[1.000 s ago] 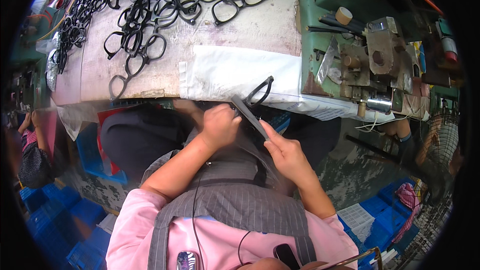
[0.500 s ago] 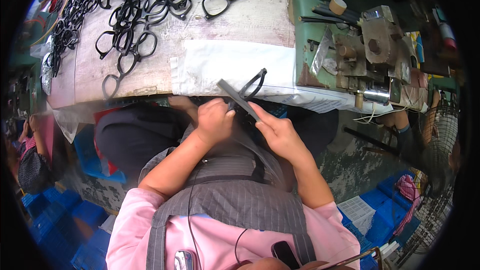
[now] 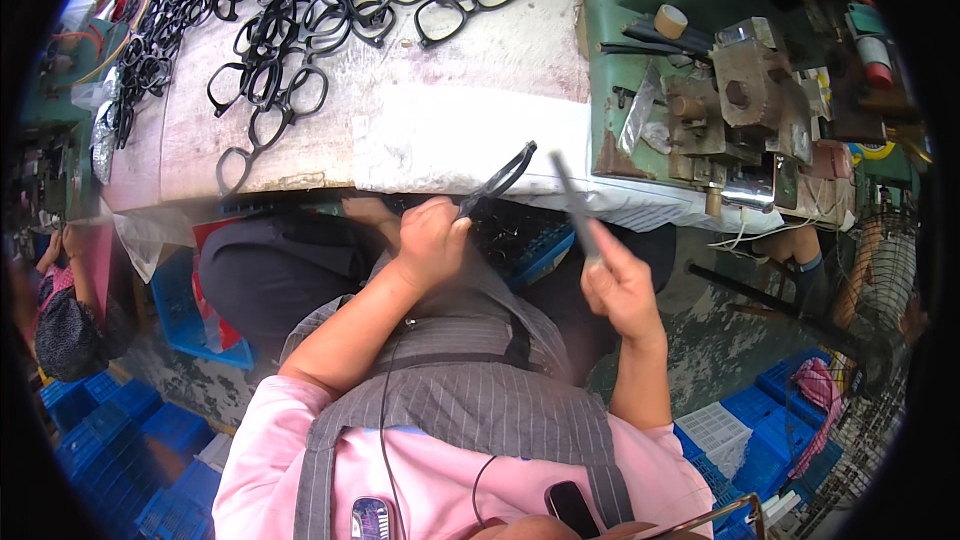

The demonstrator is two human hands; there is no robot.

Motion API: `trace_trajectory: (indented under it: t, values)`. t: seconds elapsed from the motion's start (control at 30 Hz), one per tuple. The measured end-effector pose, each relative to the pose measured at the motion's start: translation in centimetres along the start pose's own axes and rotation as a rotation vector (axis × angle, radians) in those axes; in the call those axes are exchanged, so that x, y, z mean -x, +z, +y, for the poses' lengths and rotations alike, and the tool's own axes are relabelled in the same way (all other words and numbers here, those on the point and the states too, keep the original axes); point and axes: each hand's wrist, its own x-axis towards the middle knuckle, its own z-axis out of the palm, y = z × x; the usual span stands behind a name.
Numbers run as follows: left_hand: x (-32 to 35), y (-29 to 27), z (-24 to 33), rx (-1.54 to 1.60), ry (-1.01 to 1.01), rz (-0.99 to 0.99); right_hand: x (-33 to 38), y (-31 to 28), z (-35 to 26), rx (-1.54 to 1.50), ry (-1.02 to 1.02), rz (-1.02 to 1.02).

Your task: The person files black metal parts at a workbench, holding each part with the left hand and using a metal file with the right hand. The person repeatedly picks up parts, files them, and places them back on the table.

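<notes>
In my left hand, fingers closed, is a black glasses frame. It tilts up and to the right over the front edge of the table, and its near end is hidden in my grip. My right hand is wrapped around a flat grey file, whose blade points up toward the far side. A gap separates the file from the frame. Beyond both hands, a white sheet covers the table's front edge. Many more black glasses frames lie heaped at the far left and middle of the table.
A green machine with a metal clamp block stands at the right, beside dark rods and a tape roll. Blue crates sit on the floor at both sides. A co-worker is at the far left, and another person's arm shows at the right.
My right hand has swung the file away to the right, off the frame. My left hand still holds the frame in nearly the same place, now seen more edge-on.
</notes>
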Motion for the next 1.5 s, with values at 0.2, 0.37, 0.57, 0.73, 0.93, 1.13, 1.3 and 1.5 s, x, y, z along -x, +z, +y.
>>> trace_trajectory:
  t: [0.2, 0.37, 0.57, 0.73, 0.93, 1.13, 1.3, 1.5]
  values:
    - [-1.9, -2.0, 0.7, -0.092, 0.154, -0.136, -5.1, 2.6, -0.3, 0.932, -0.388, 0.106]
    - [-5.1, -5.1, 3.2, -0.216, 0.111, -0.101, -5.1, 4.4, 0.7, 1.0, -0.484, 0.19]
    - [-5.6, -4.1, 4.7, -0.004, -0.233, 0.067, -3.0, 7.3, 3.0, 0.39, -0.312, 0.448]
    - [-2.7, -2.0, 6.6, 0.466, -0.622, -0.182, -3.6, 9.4, 4.9, 0.274, -0.363, 0.348]
    - [-3.2, -2.4, 6.1, 0.491, -0.944, -0.103, -3.6, 8.6, 5.5, 0.293, -0.274, 0.31]
    - [-1.9, -1.7, 5.4, 0.197, -0.664, -0.113, -2.0, 3.9, 5.0, -0.177, -0.043, 0.327]
    - [-0.7, -0.6, 3.5, 0.157, -0.367, -0.065, -1.0, 3.3, 4.5, 0.245, -0.107, 0.198]
    - [-0.4, -0.5, 2.5, 0.18, -0.407, -0.051, -0.5, 4.4, 3.2, 0.802, -0.265, 0.16]
